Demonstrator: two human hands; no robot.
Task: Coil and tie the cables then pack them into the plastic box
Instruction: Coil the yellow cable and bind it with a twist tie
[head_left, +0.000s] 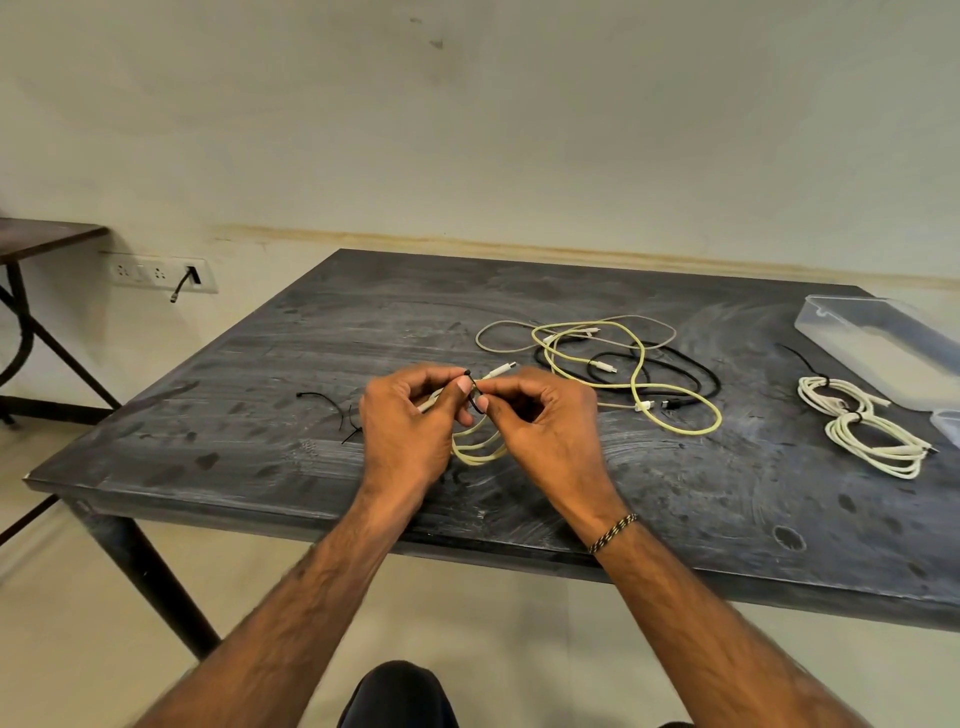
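Note:
My left hand (408, 421) grips a coiled pale yellow cable (475, 447), its loops hanging between both hands just above the table. My right hand (540, 415) pinches a thin black tie (474, 394) that wraps the coil at its top. A white plug of the coil sticks out behind my fingers. Farther back lies a loose tangle of yellow (639, 374), black (696, 379) and grey (571, 332) cables. Two tied white coils (872, 431) lie at the right, next to the clear plastic box (883, 343).
Spare black ties (337, 410) lie on the dark table (260, 415) left of my hands. Another black tie (797, 358) lies near the box. A clear lid edge (948, 423) shows at the far right. A second table (31, 239) and a wall socket (161, 273) stand at the left.

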